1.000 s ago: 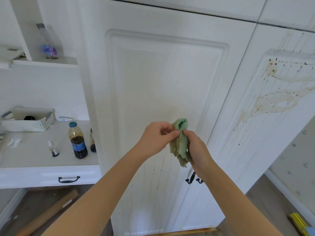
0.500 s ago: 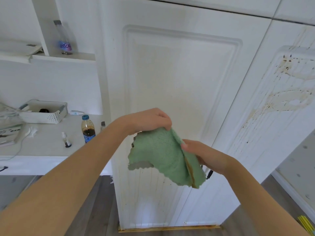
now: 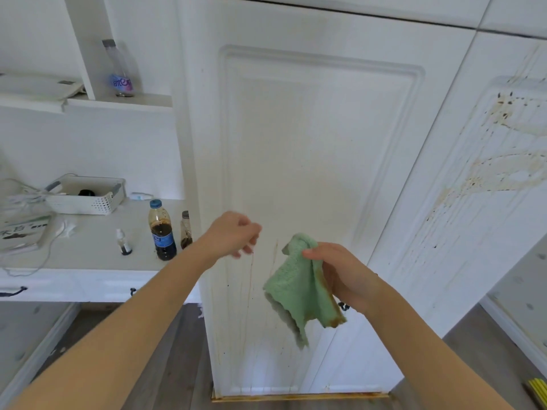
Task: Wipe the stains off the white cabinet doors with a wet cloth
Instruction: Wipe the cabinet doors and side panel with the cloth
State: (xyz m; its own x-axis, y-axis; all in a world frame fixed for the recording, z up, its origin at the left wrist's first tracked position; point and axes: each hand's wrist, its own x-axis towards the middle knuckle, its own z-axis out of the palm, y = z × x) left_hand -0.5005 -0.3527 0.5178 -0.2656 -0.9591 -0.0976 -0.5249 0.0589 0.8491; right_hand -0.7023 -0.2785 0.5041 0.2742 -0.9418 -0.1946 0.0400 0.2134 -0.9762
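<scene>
Now the left hand has let go, fingers loosely curled and empty; the right hand alone grips the hanging, brown-stained green cloth

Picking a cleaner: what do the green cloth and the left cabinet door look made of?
Green cloth: soft textile, likely microfibre or terry; nubby weave, limp drape, scalloped edge, brown soiling along one edge. Held by the right hand.
Left cabinet door: probably painted or laminated wood or MDF; smooth satin white, routed panel frame. Core not visible.
</scene>
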